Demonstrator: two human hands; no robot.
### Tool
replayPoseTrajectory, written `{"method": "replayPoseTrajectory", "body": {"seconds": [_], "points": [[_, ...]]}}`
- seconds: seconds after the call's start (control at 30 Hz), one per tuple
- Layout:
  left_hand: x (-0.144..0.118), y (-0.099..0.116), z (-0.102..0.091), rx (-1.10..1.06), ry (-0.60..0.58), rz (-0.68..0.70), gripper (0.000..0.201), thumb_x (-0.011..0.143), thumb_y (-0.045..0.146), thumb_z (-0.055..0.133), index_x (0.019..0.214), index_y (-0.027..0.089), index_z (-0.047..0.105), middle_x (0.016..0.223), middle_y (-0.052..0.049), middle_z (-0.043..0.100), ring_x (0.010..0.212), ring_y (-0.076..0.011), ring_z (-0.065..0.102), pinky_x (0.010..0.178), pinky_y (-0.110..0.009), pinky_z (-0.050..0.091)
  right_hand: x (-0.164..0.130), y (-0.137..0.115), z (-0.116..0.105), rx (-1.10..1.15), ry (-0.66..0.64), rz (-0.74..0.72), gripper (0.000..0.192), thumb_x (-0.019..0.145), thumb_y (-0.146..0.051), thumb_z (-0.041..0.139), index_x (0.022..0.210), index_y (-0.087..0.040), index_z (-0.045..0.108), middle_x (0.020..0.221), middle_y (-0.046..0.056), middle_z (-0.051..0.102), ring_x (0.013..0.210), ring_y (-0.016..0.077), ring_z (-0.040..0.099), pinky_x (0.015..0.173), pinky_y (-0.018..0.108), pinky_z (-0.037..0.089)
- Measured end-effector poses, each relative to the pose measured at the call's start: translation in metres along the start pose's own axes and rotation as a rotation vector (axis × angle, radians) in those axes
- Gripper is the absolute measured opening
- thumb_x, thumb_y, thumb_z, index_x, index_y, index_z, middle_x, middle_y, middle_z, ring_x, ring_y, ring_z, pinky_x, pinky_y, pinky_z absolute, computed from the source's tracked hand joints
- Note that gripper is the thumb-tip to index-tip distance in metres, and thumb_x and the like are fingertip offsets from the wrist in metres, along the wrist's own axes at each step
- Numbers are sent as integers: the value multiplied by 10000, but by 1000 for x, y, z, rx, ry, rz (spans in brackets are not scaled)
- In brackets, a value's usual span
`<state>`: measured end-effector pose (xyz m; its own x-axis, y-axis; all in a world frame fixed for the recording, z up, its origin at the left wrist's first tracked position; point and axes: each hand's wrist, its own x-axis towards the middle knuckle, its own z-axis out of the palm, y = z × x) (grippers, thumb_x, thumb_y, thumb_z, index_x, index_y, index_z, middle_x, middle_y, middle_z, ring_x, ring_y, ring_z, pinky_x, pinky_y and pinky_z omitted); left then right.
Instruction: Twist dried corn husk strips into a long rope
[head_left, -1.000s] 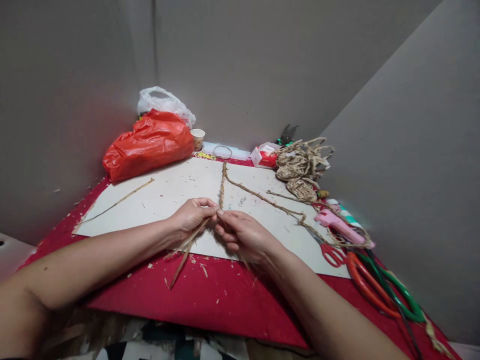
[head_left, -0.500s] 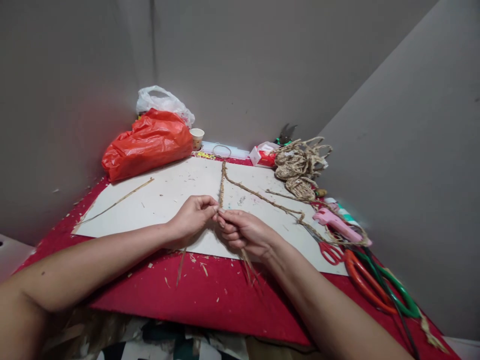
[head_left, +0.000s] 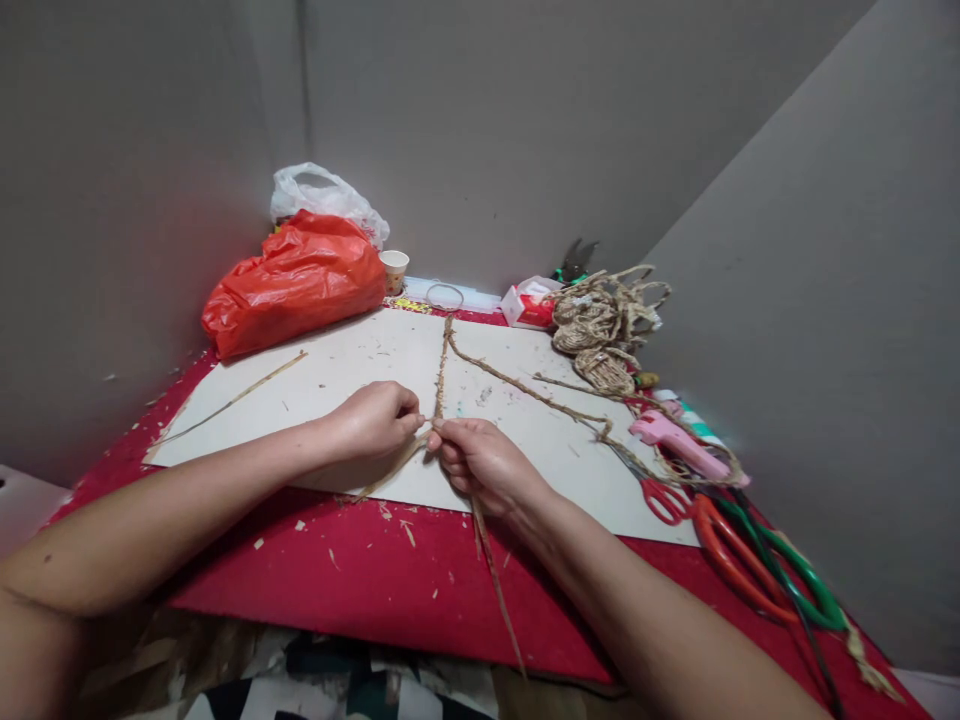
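Note:
A braided straw cord [head_left: 441, 378] runs toward me over the white board [head_left: 360, 360], and its near end meets my fingertips. My right hand [head_left: 484, 462] is closed, pinching the end of the braid between thumb and forefinger. Just left of it, my left hand [head_left: 379, 415] is also closed, its fingertips pinching a thin straw strand that leads to the braid. One loose strand [head_left: 397, 468] slants down to the left below my left hand. Long straw strands [head_left: 495, 580] trail below my right hand over the red cloth [head_left: 360, 590].
Right: a twisted cord [head_left: 517, 385], red-handled scissors [head_left: 666, 500], a pink glue gun [head_left: 682, 445], large orange and green handles [head_left: 739, 560]. Behind: rope bundles [head_left: 600, 330], a tissue pack [head_left: 531, 303], a paper cup [head_left: 394, 270]. Left: a red plastic bag [head_left: 300, 285], a single straw [head_left: 240, 395].
My left hand has moved slightly left, apart from my right hand, with a strand between them. The strand below it now slants left, and a longer strand hangs below my right hand.

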<state>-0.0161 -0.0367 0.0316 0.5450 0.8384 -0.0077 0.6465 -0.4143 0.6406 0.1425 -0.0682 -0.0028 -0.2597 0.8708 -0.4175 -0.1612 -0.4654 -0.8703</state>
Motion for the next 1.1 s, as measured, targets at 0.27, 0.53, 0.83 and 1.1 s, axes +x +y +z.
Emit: {"method": "replayPoseTrajectory", "body": {"seconds": [0.27, 0.53, 0.83, 1.1], "points": [[-19, 16, 28, 499, -33, 56, 271, 822, 203, 381, 948, 119, 606, 762, -112, 659, 651, -207, 600, 600, -303, 411, -1, 5, 3, 129, -25, 25, 379, 727, -329, 599, 520, -194, 312, 372, -110, 253, 313, 6, 138, 313, 151, 100], [-27, 27, 15, 224, 94, 251, 321, 874, 298, 362, 739, 154, 615, 697, -49, 618, 604, -137, 542, 588, -256, 392, -4, -1, 0, 151, -74, 32, 217, 666, -257, 627, 594, -160, 447, 424, -115, 225, 371, 12, 114, 320, 134, 86], [8, -9, 25, -640, -137, -111, 300, 843, 291, 362, 654, 139, 540, 524, -8, 490, 442, -75, 340, 487, -238, 289, -1, -10, -9, 78, -226, 96, 207, 715, -306, 617, 657, -154, 489, 453, -121, 187, 412, 27, 52, 337, 140, 43], [11, -12, 17, -560, -118, 15, 243, 774, 191, 419, 638, 111, 604, 649, -51, 610, 581, -94, 459, 629, -236, 355, -2, -17, -20, -252, -274, 31, 224, 772, -383, 573, 722, -179, 495, 458, -110, 233, 388, 44, 128, 360, 179, 86]]}}
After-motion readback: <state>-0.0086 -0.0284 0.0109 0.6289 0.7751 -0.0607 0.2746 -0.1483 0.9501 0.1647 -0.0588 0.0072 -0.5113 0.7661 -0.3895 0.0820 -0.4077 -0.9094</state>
